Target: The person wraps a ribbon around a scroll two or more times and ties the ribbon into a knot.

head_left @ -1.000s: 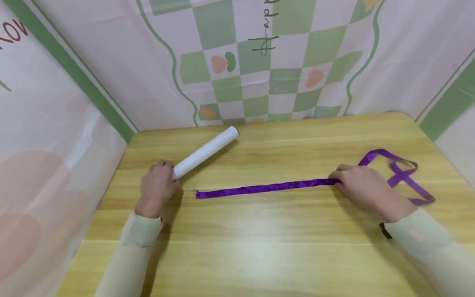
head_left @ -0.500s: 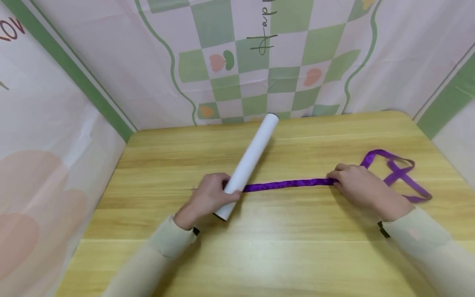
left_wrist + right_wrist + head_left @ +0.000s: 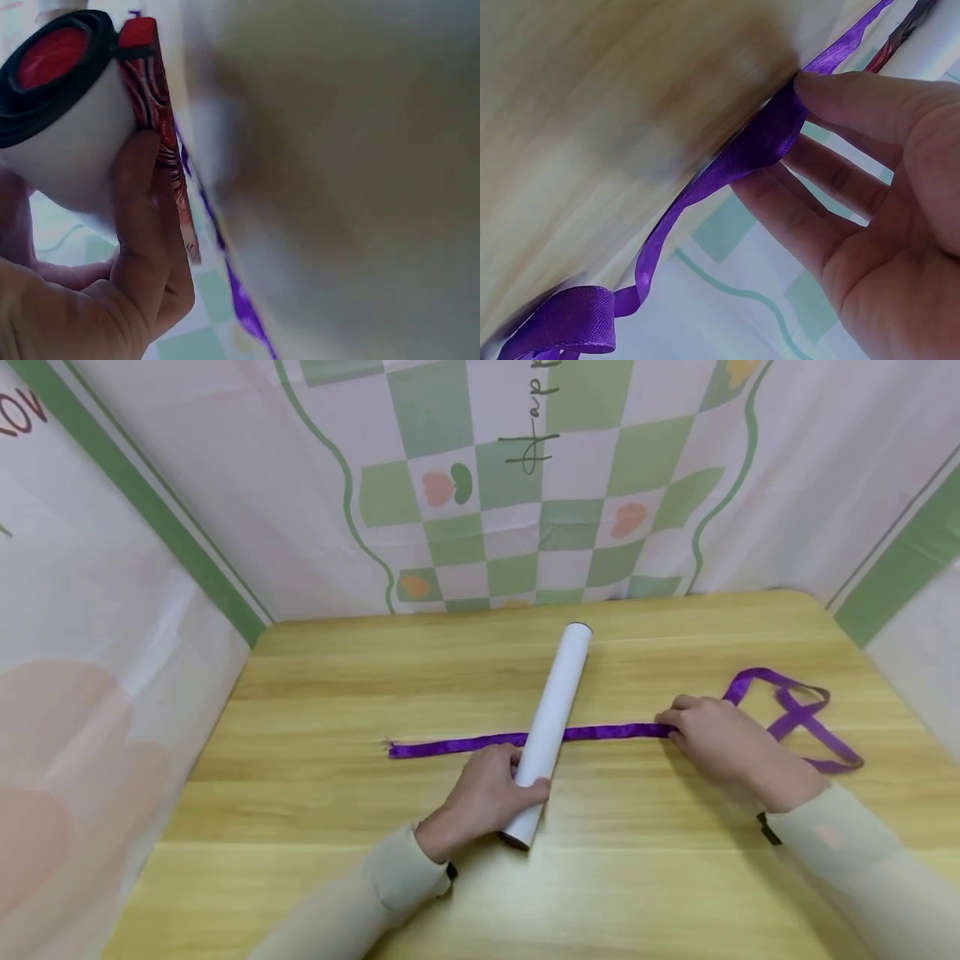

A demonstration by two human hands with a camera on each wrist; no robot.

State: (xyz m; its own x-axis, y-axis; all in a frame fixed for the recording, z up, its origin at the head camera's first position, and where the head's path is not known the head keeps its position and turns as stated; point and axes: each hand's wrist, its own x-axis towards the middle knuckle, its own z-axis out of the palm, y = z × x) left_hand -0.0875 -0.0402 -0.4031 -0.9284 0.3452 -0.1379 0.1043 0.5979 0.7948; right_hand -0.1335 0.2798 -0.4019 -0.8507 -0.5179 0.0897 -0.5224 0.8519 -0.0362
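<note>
A white paper roll lies slantwise across the purple ribbon in the head view. My left hand grips it near its lower end. Whether the roll rests on the ribbon or hovers just above cannot be told. Up close in the left wrist view, the roll's end shows a dark rim and a red core, and a red patterned strip runs along its side. To the right, my right hand pinches the ribbon between thumb and fingers, low at the tabletop.
The wooden table spans the view, its far edge meeting a printed cloth backdrop. Beyond my right hand, the ribbon's other part loops loosely. At the left, the ribbon's frayed end lies flat.
My left hand has carried the white roll from the left to the middle, turning it steeper, over the ribbon, then nearer to me. The right hand has stayed on the ribbon.
</note>
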